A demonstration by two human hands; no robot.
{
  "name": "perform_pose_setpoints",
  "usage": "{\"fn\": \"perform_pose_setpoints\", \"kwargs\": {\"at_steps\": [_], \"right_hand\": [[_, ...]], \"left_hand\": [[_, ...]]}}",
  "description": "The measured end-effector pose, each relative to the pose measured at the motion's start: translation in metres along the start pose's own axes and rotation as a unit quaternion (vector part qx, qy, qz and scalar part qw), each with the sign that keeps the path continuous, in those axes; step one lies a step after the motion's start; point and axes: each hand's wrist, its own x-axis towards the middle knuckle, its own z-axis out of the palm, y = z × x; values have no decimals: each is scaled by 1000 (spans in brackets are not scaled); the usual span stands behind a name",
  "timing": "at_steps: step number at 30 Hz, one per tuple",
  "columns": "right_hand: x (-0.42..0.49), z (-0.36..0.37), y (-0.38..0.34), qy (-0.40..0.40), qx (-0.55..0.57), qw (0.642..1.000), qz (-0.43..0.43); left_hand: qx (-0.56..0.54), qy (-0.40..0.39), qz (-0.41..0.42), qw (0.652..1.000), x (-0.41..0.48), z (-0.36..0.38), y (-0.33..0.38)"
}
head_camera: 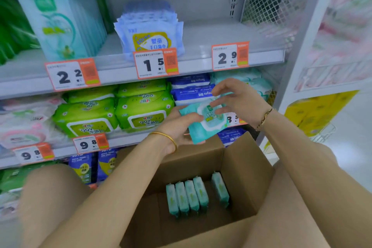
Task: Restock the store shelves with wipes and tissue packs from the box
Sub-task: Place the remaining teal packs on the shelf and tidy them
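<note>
Left hand grip holds pack flat over box, label up (likely for facing on shelf); right hand spread wide, fingertips steadying it.

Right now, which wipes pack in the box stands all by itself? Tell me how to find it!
Look into the open cardboard box in front of the shelves. On its floor, a row of four teal packs stands on edge, side by side. The lone pack stands to their right, and only it has bare cardboard on both sides.
</note>
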Motion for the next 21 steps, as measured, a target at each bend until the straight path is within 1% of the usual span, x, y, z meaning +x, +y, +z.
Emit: {"fn": "perform_pose_setpoints", "kwargs": {"at_steps": [3, 4, 5, 6, 8, 9, 10, 11, 13, 15, 17, 21], "right_hand": [[5, -15, 3, 67, -105, 990, -58], [7, -21, 2, 73, -132, 987, -60], [8, -26, 3, 67, -131, 988, -44], [9, -32, 2, 46, -98, 994, -15], [8, -40, -1, -22, 12, 999, 39], [8, -44, -4, -41, 48, 997, 41], [10, -48, -8, -38, 63, 997, 23], [13, -53, -12, -20, 71, 997, -4], [26, -65, -26, 39, 80, 994, -68], [44, -77, -40, 81, 82, 987, -115], [66, -87, -52, 114, 75, 980, -147], [111, -99, -60, 162, 74, 969, -172]], "left_hand": [[51, 1, 32, 998, 0, 3, 16], [58, -6, 45, 997, 0, 3, 22], [65, -15, 57, 996, 1, 4, 29], [72, -25, 70, 995, 2, 3, 36], [84, -55, 101, 990, 5, 5, 50], [87, -69, 118, 987, 5, 8, 58], [87, -79, 132, 984, 6, 12, 68], [82, -86, 145, 982, 7, 16, 77], [75, -89, 193, 974, 16, 25, 101], [102, -56, 261, 958, 30, 33, 127], [151, -3, 316, 937, 47, 43, 151], [222, 94, 372, 896, 84, 60, 179]]}}
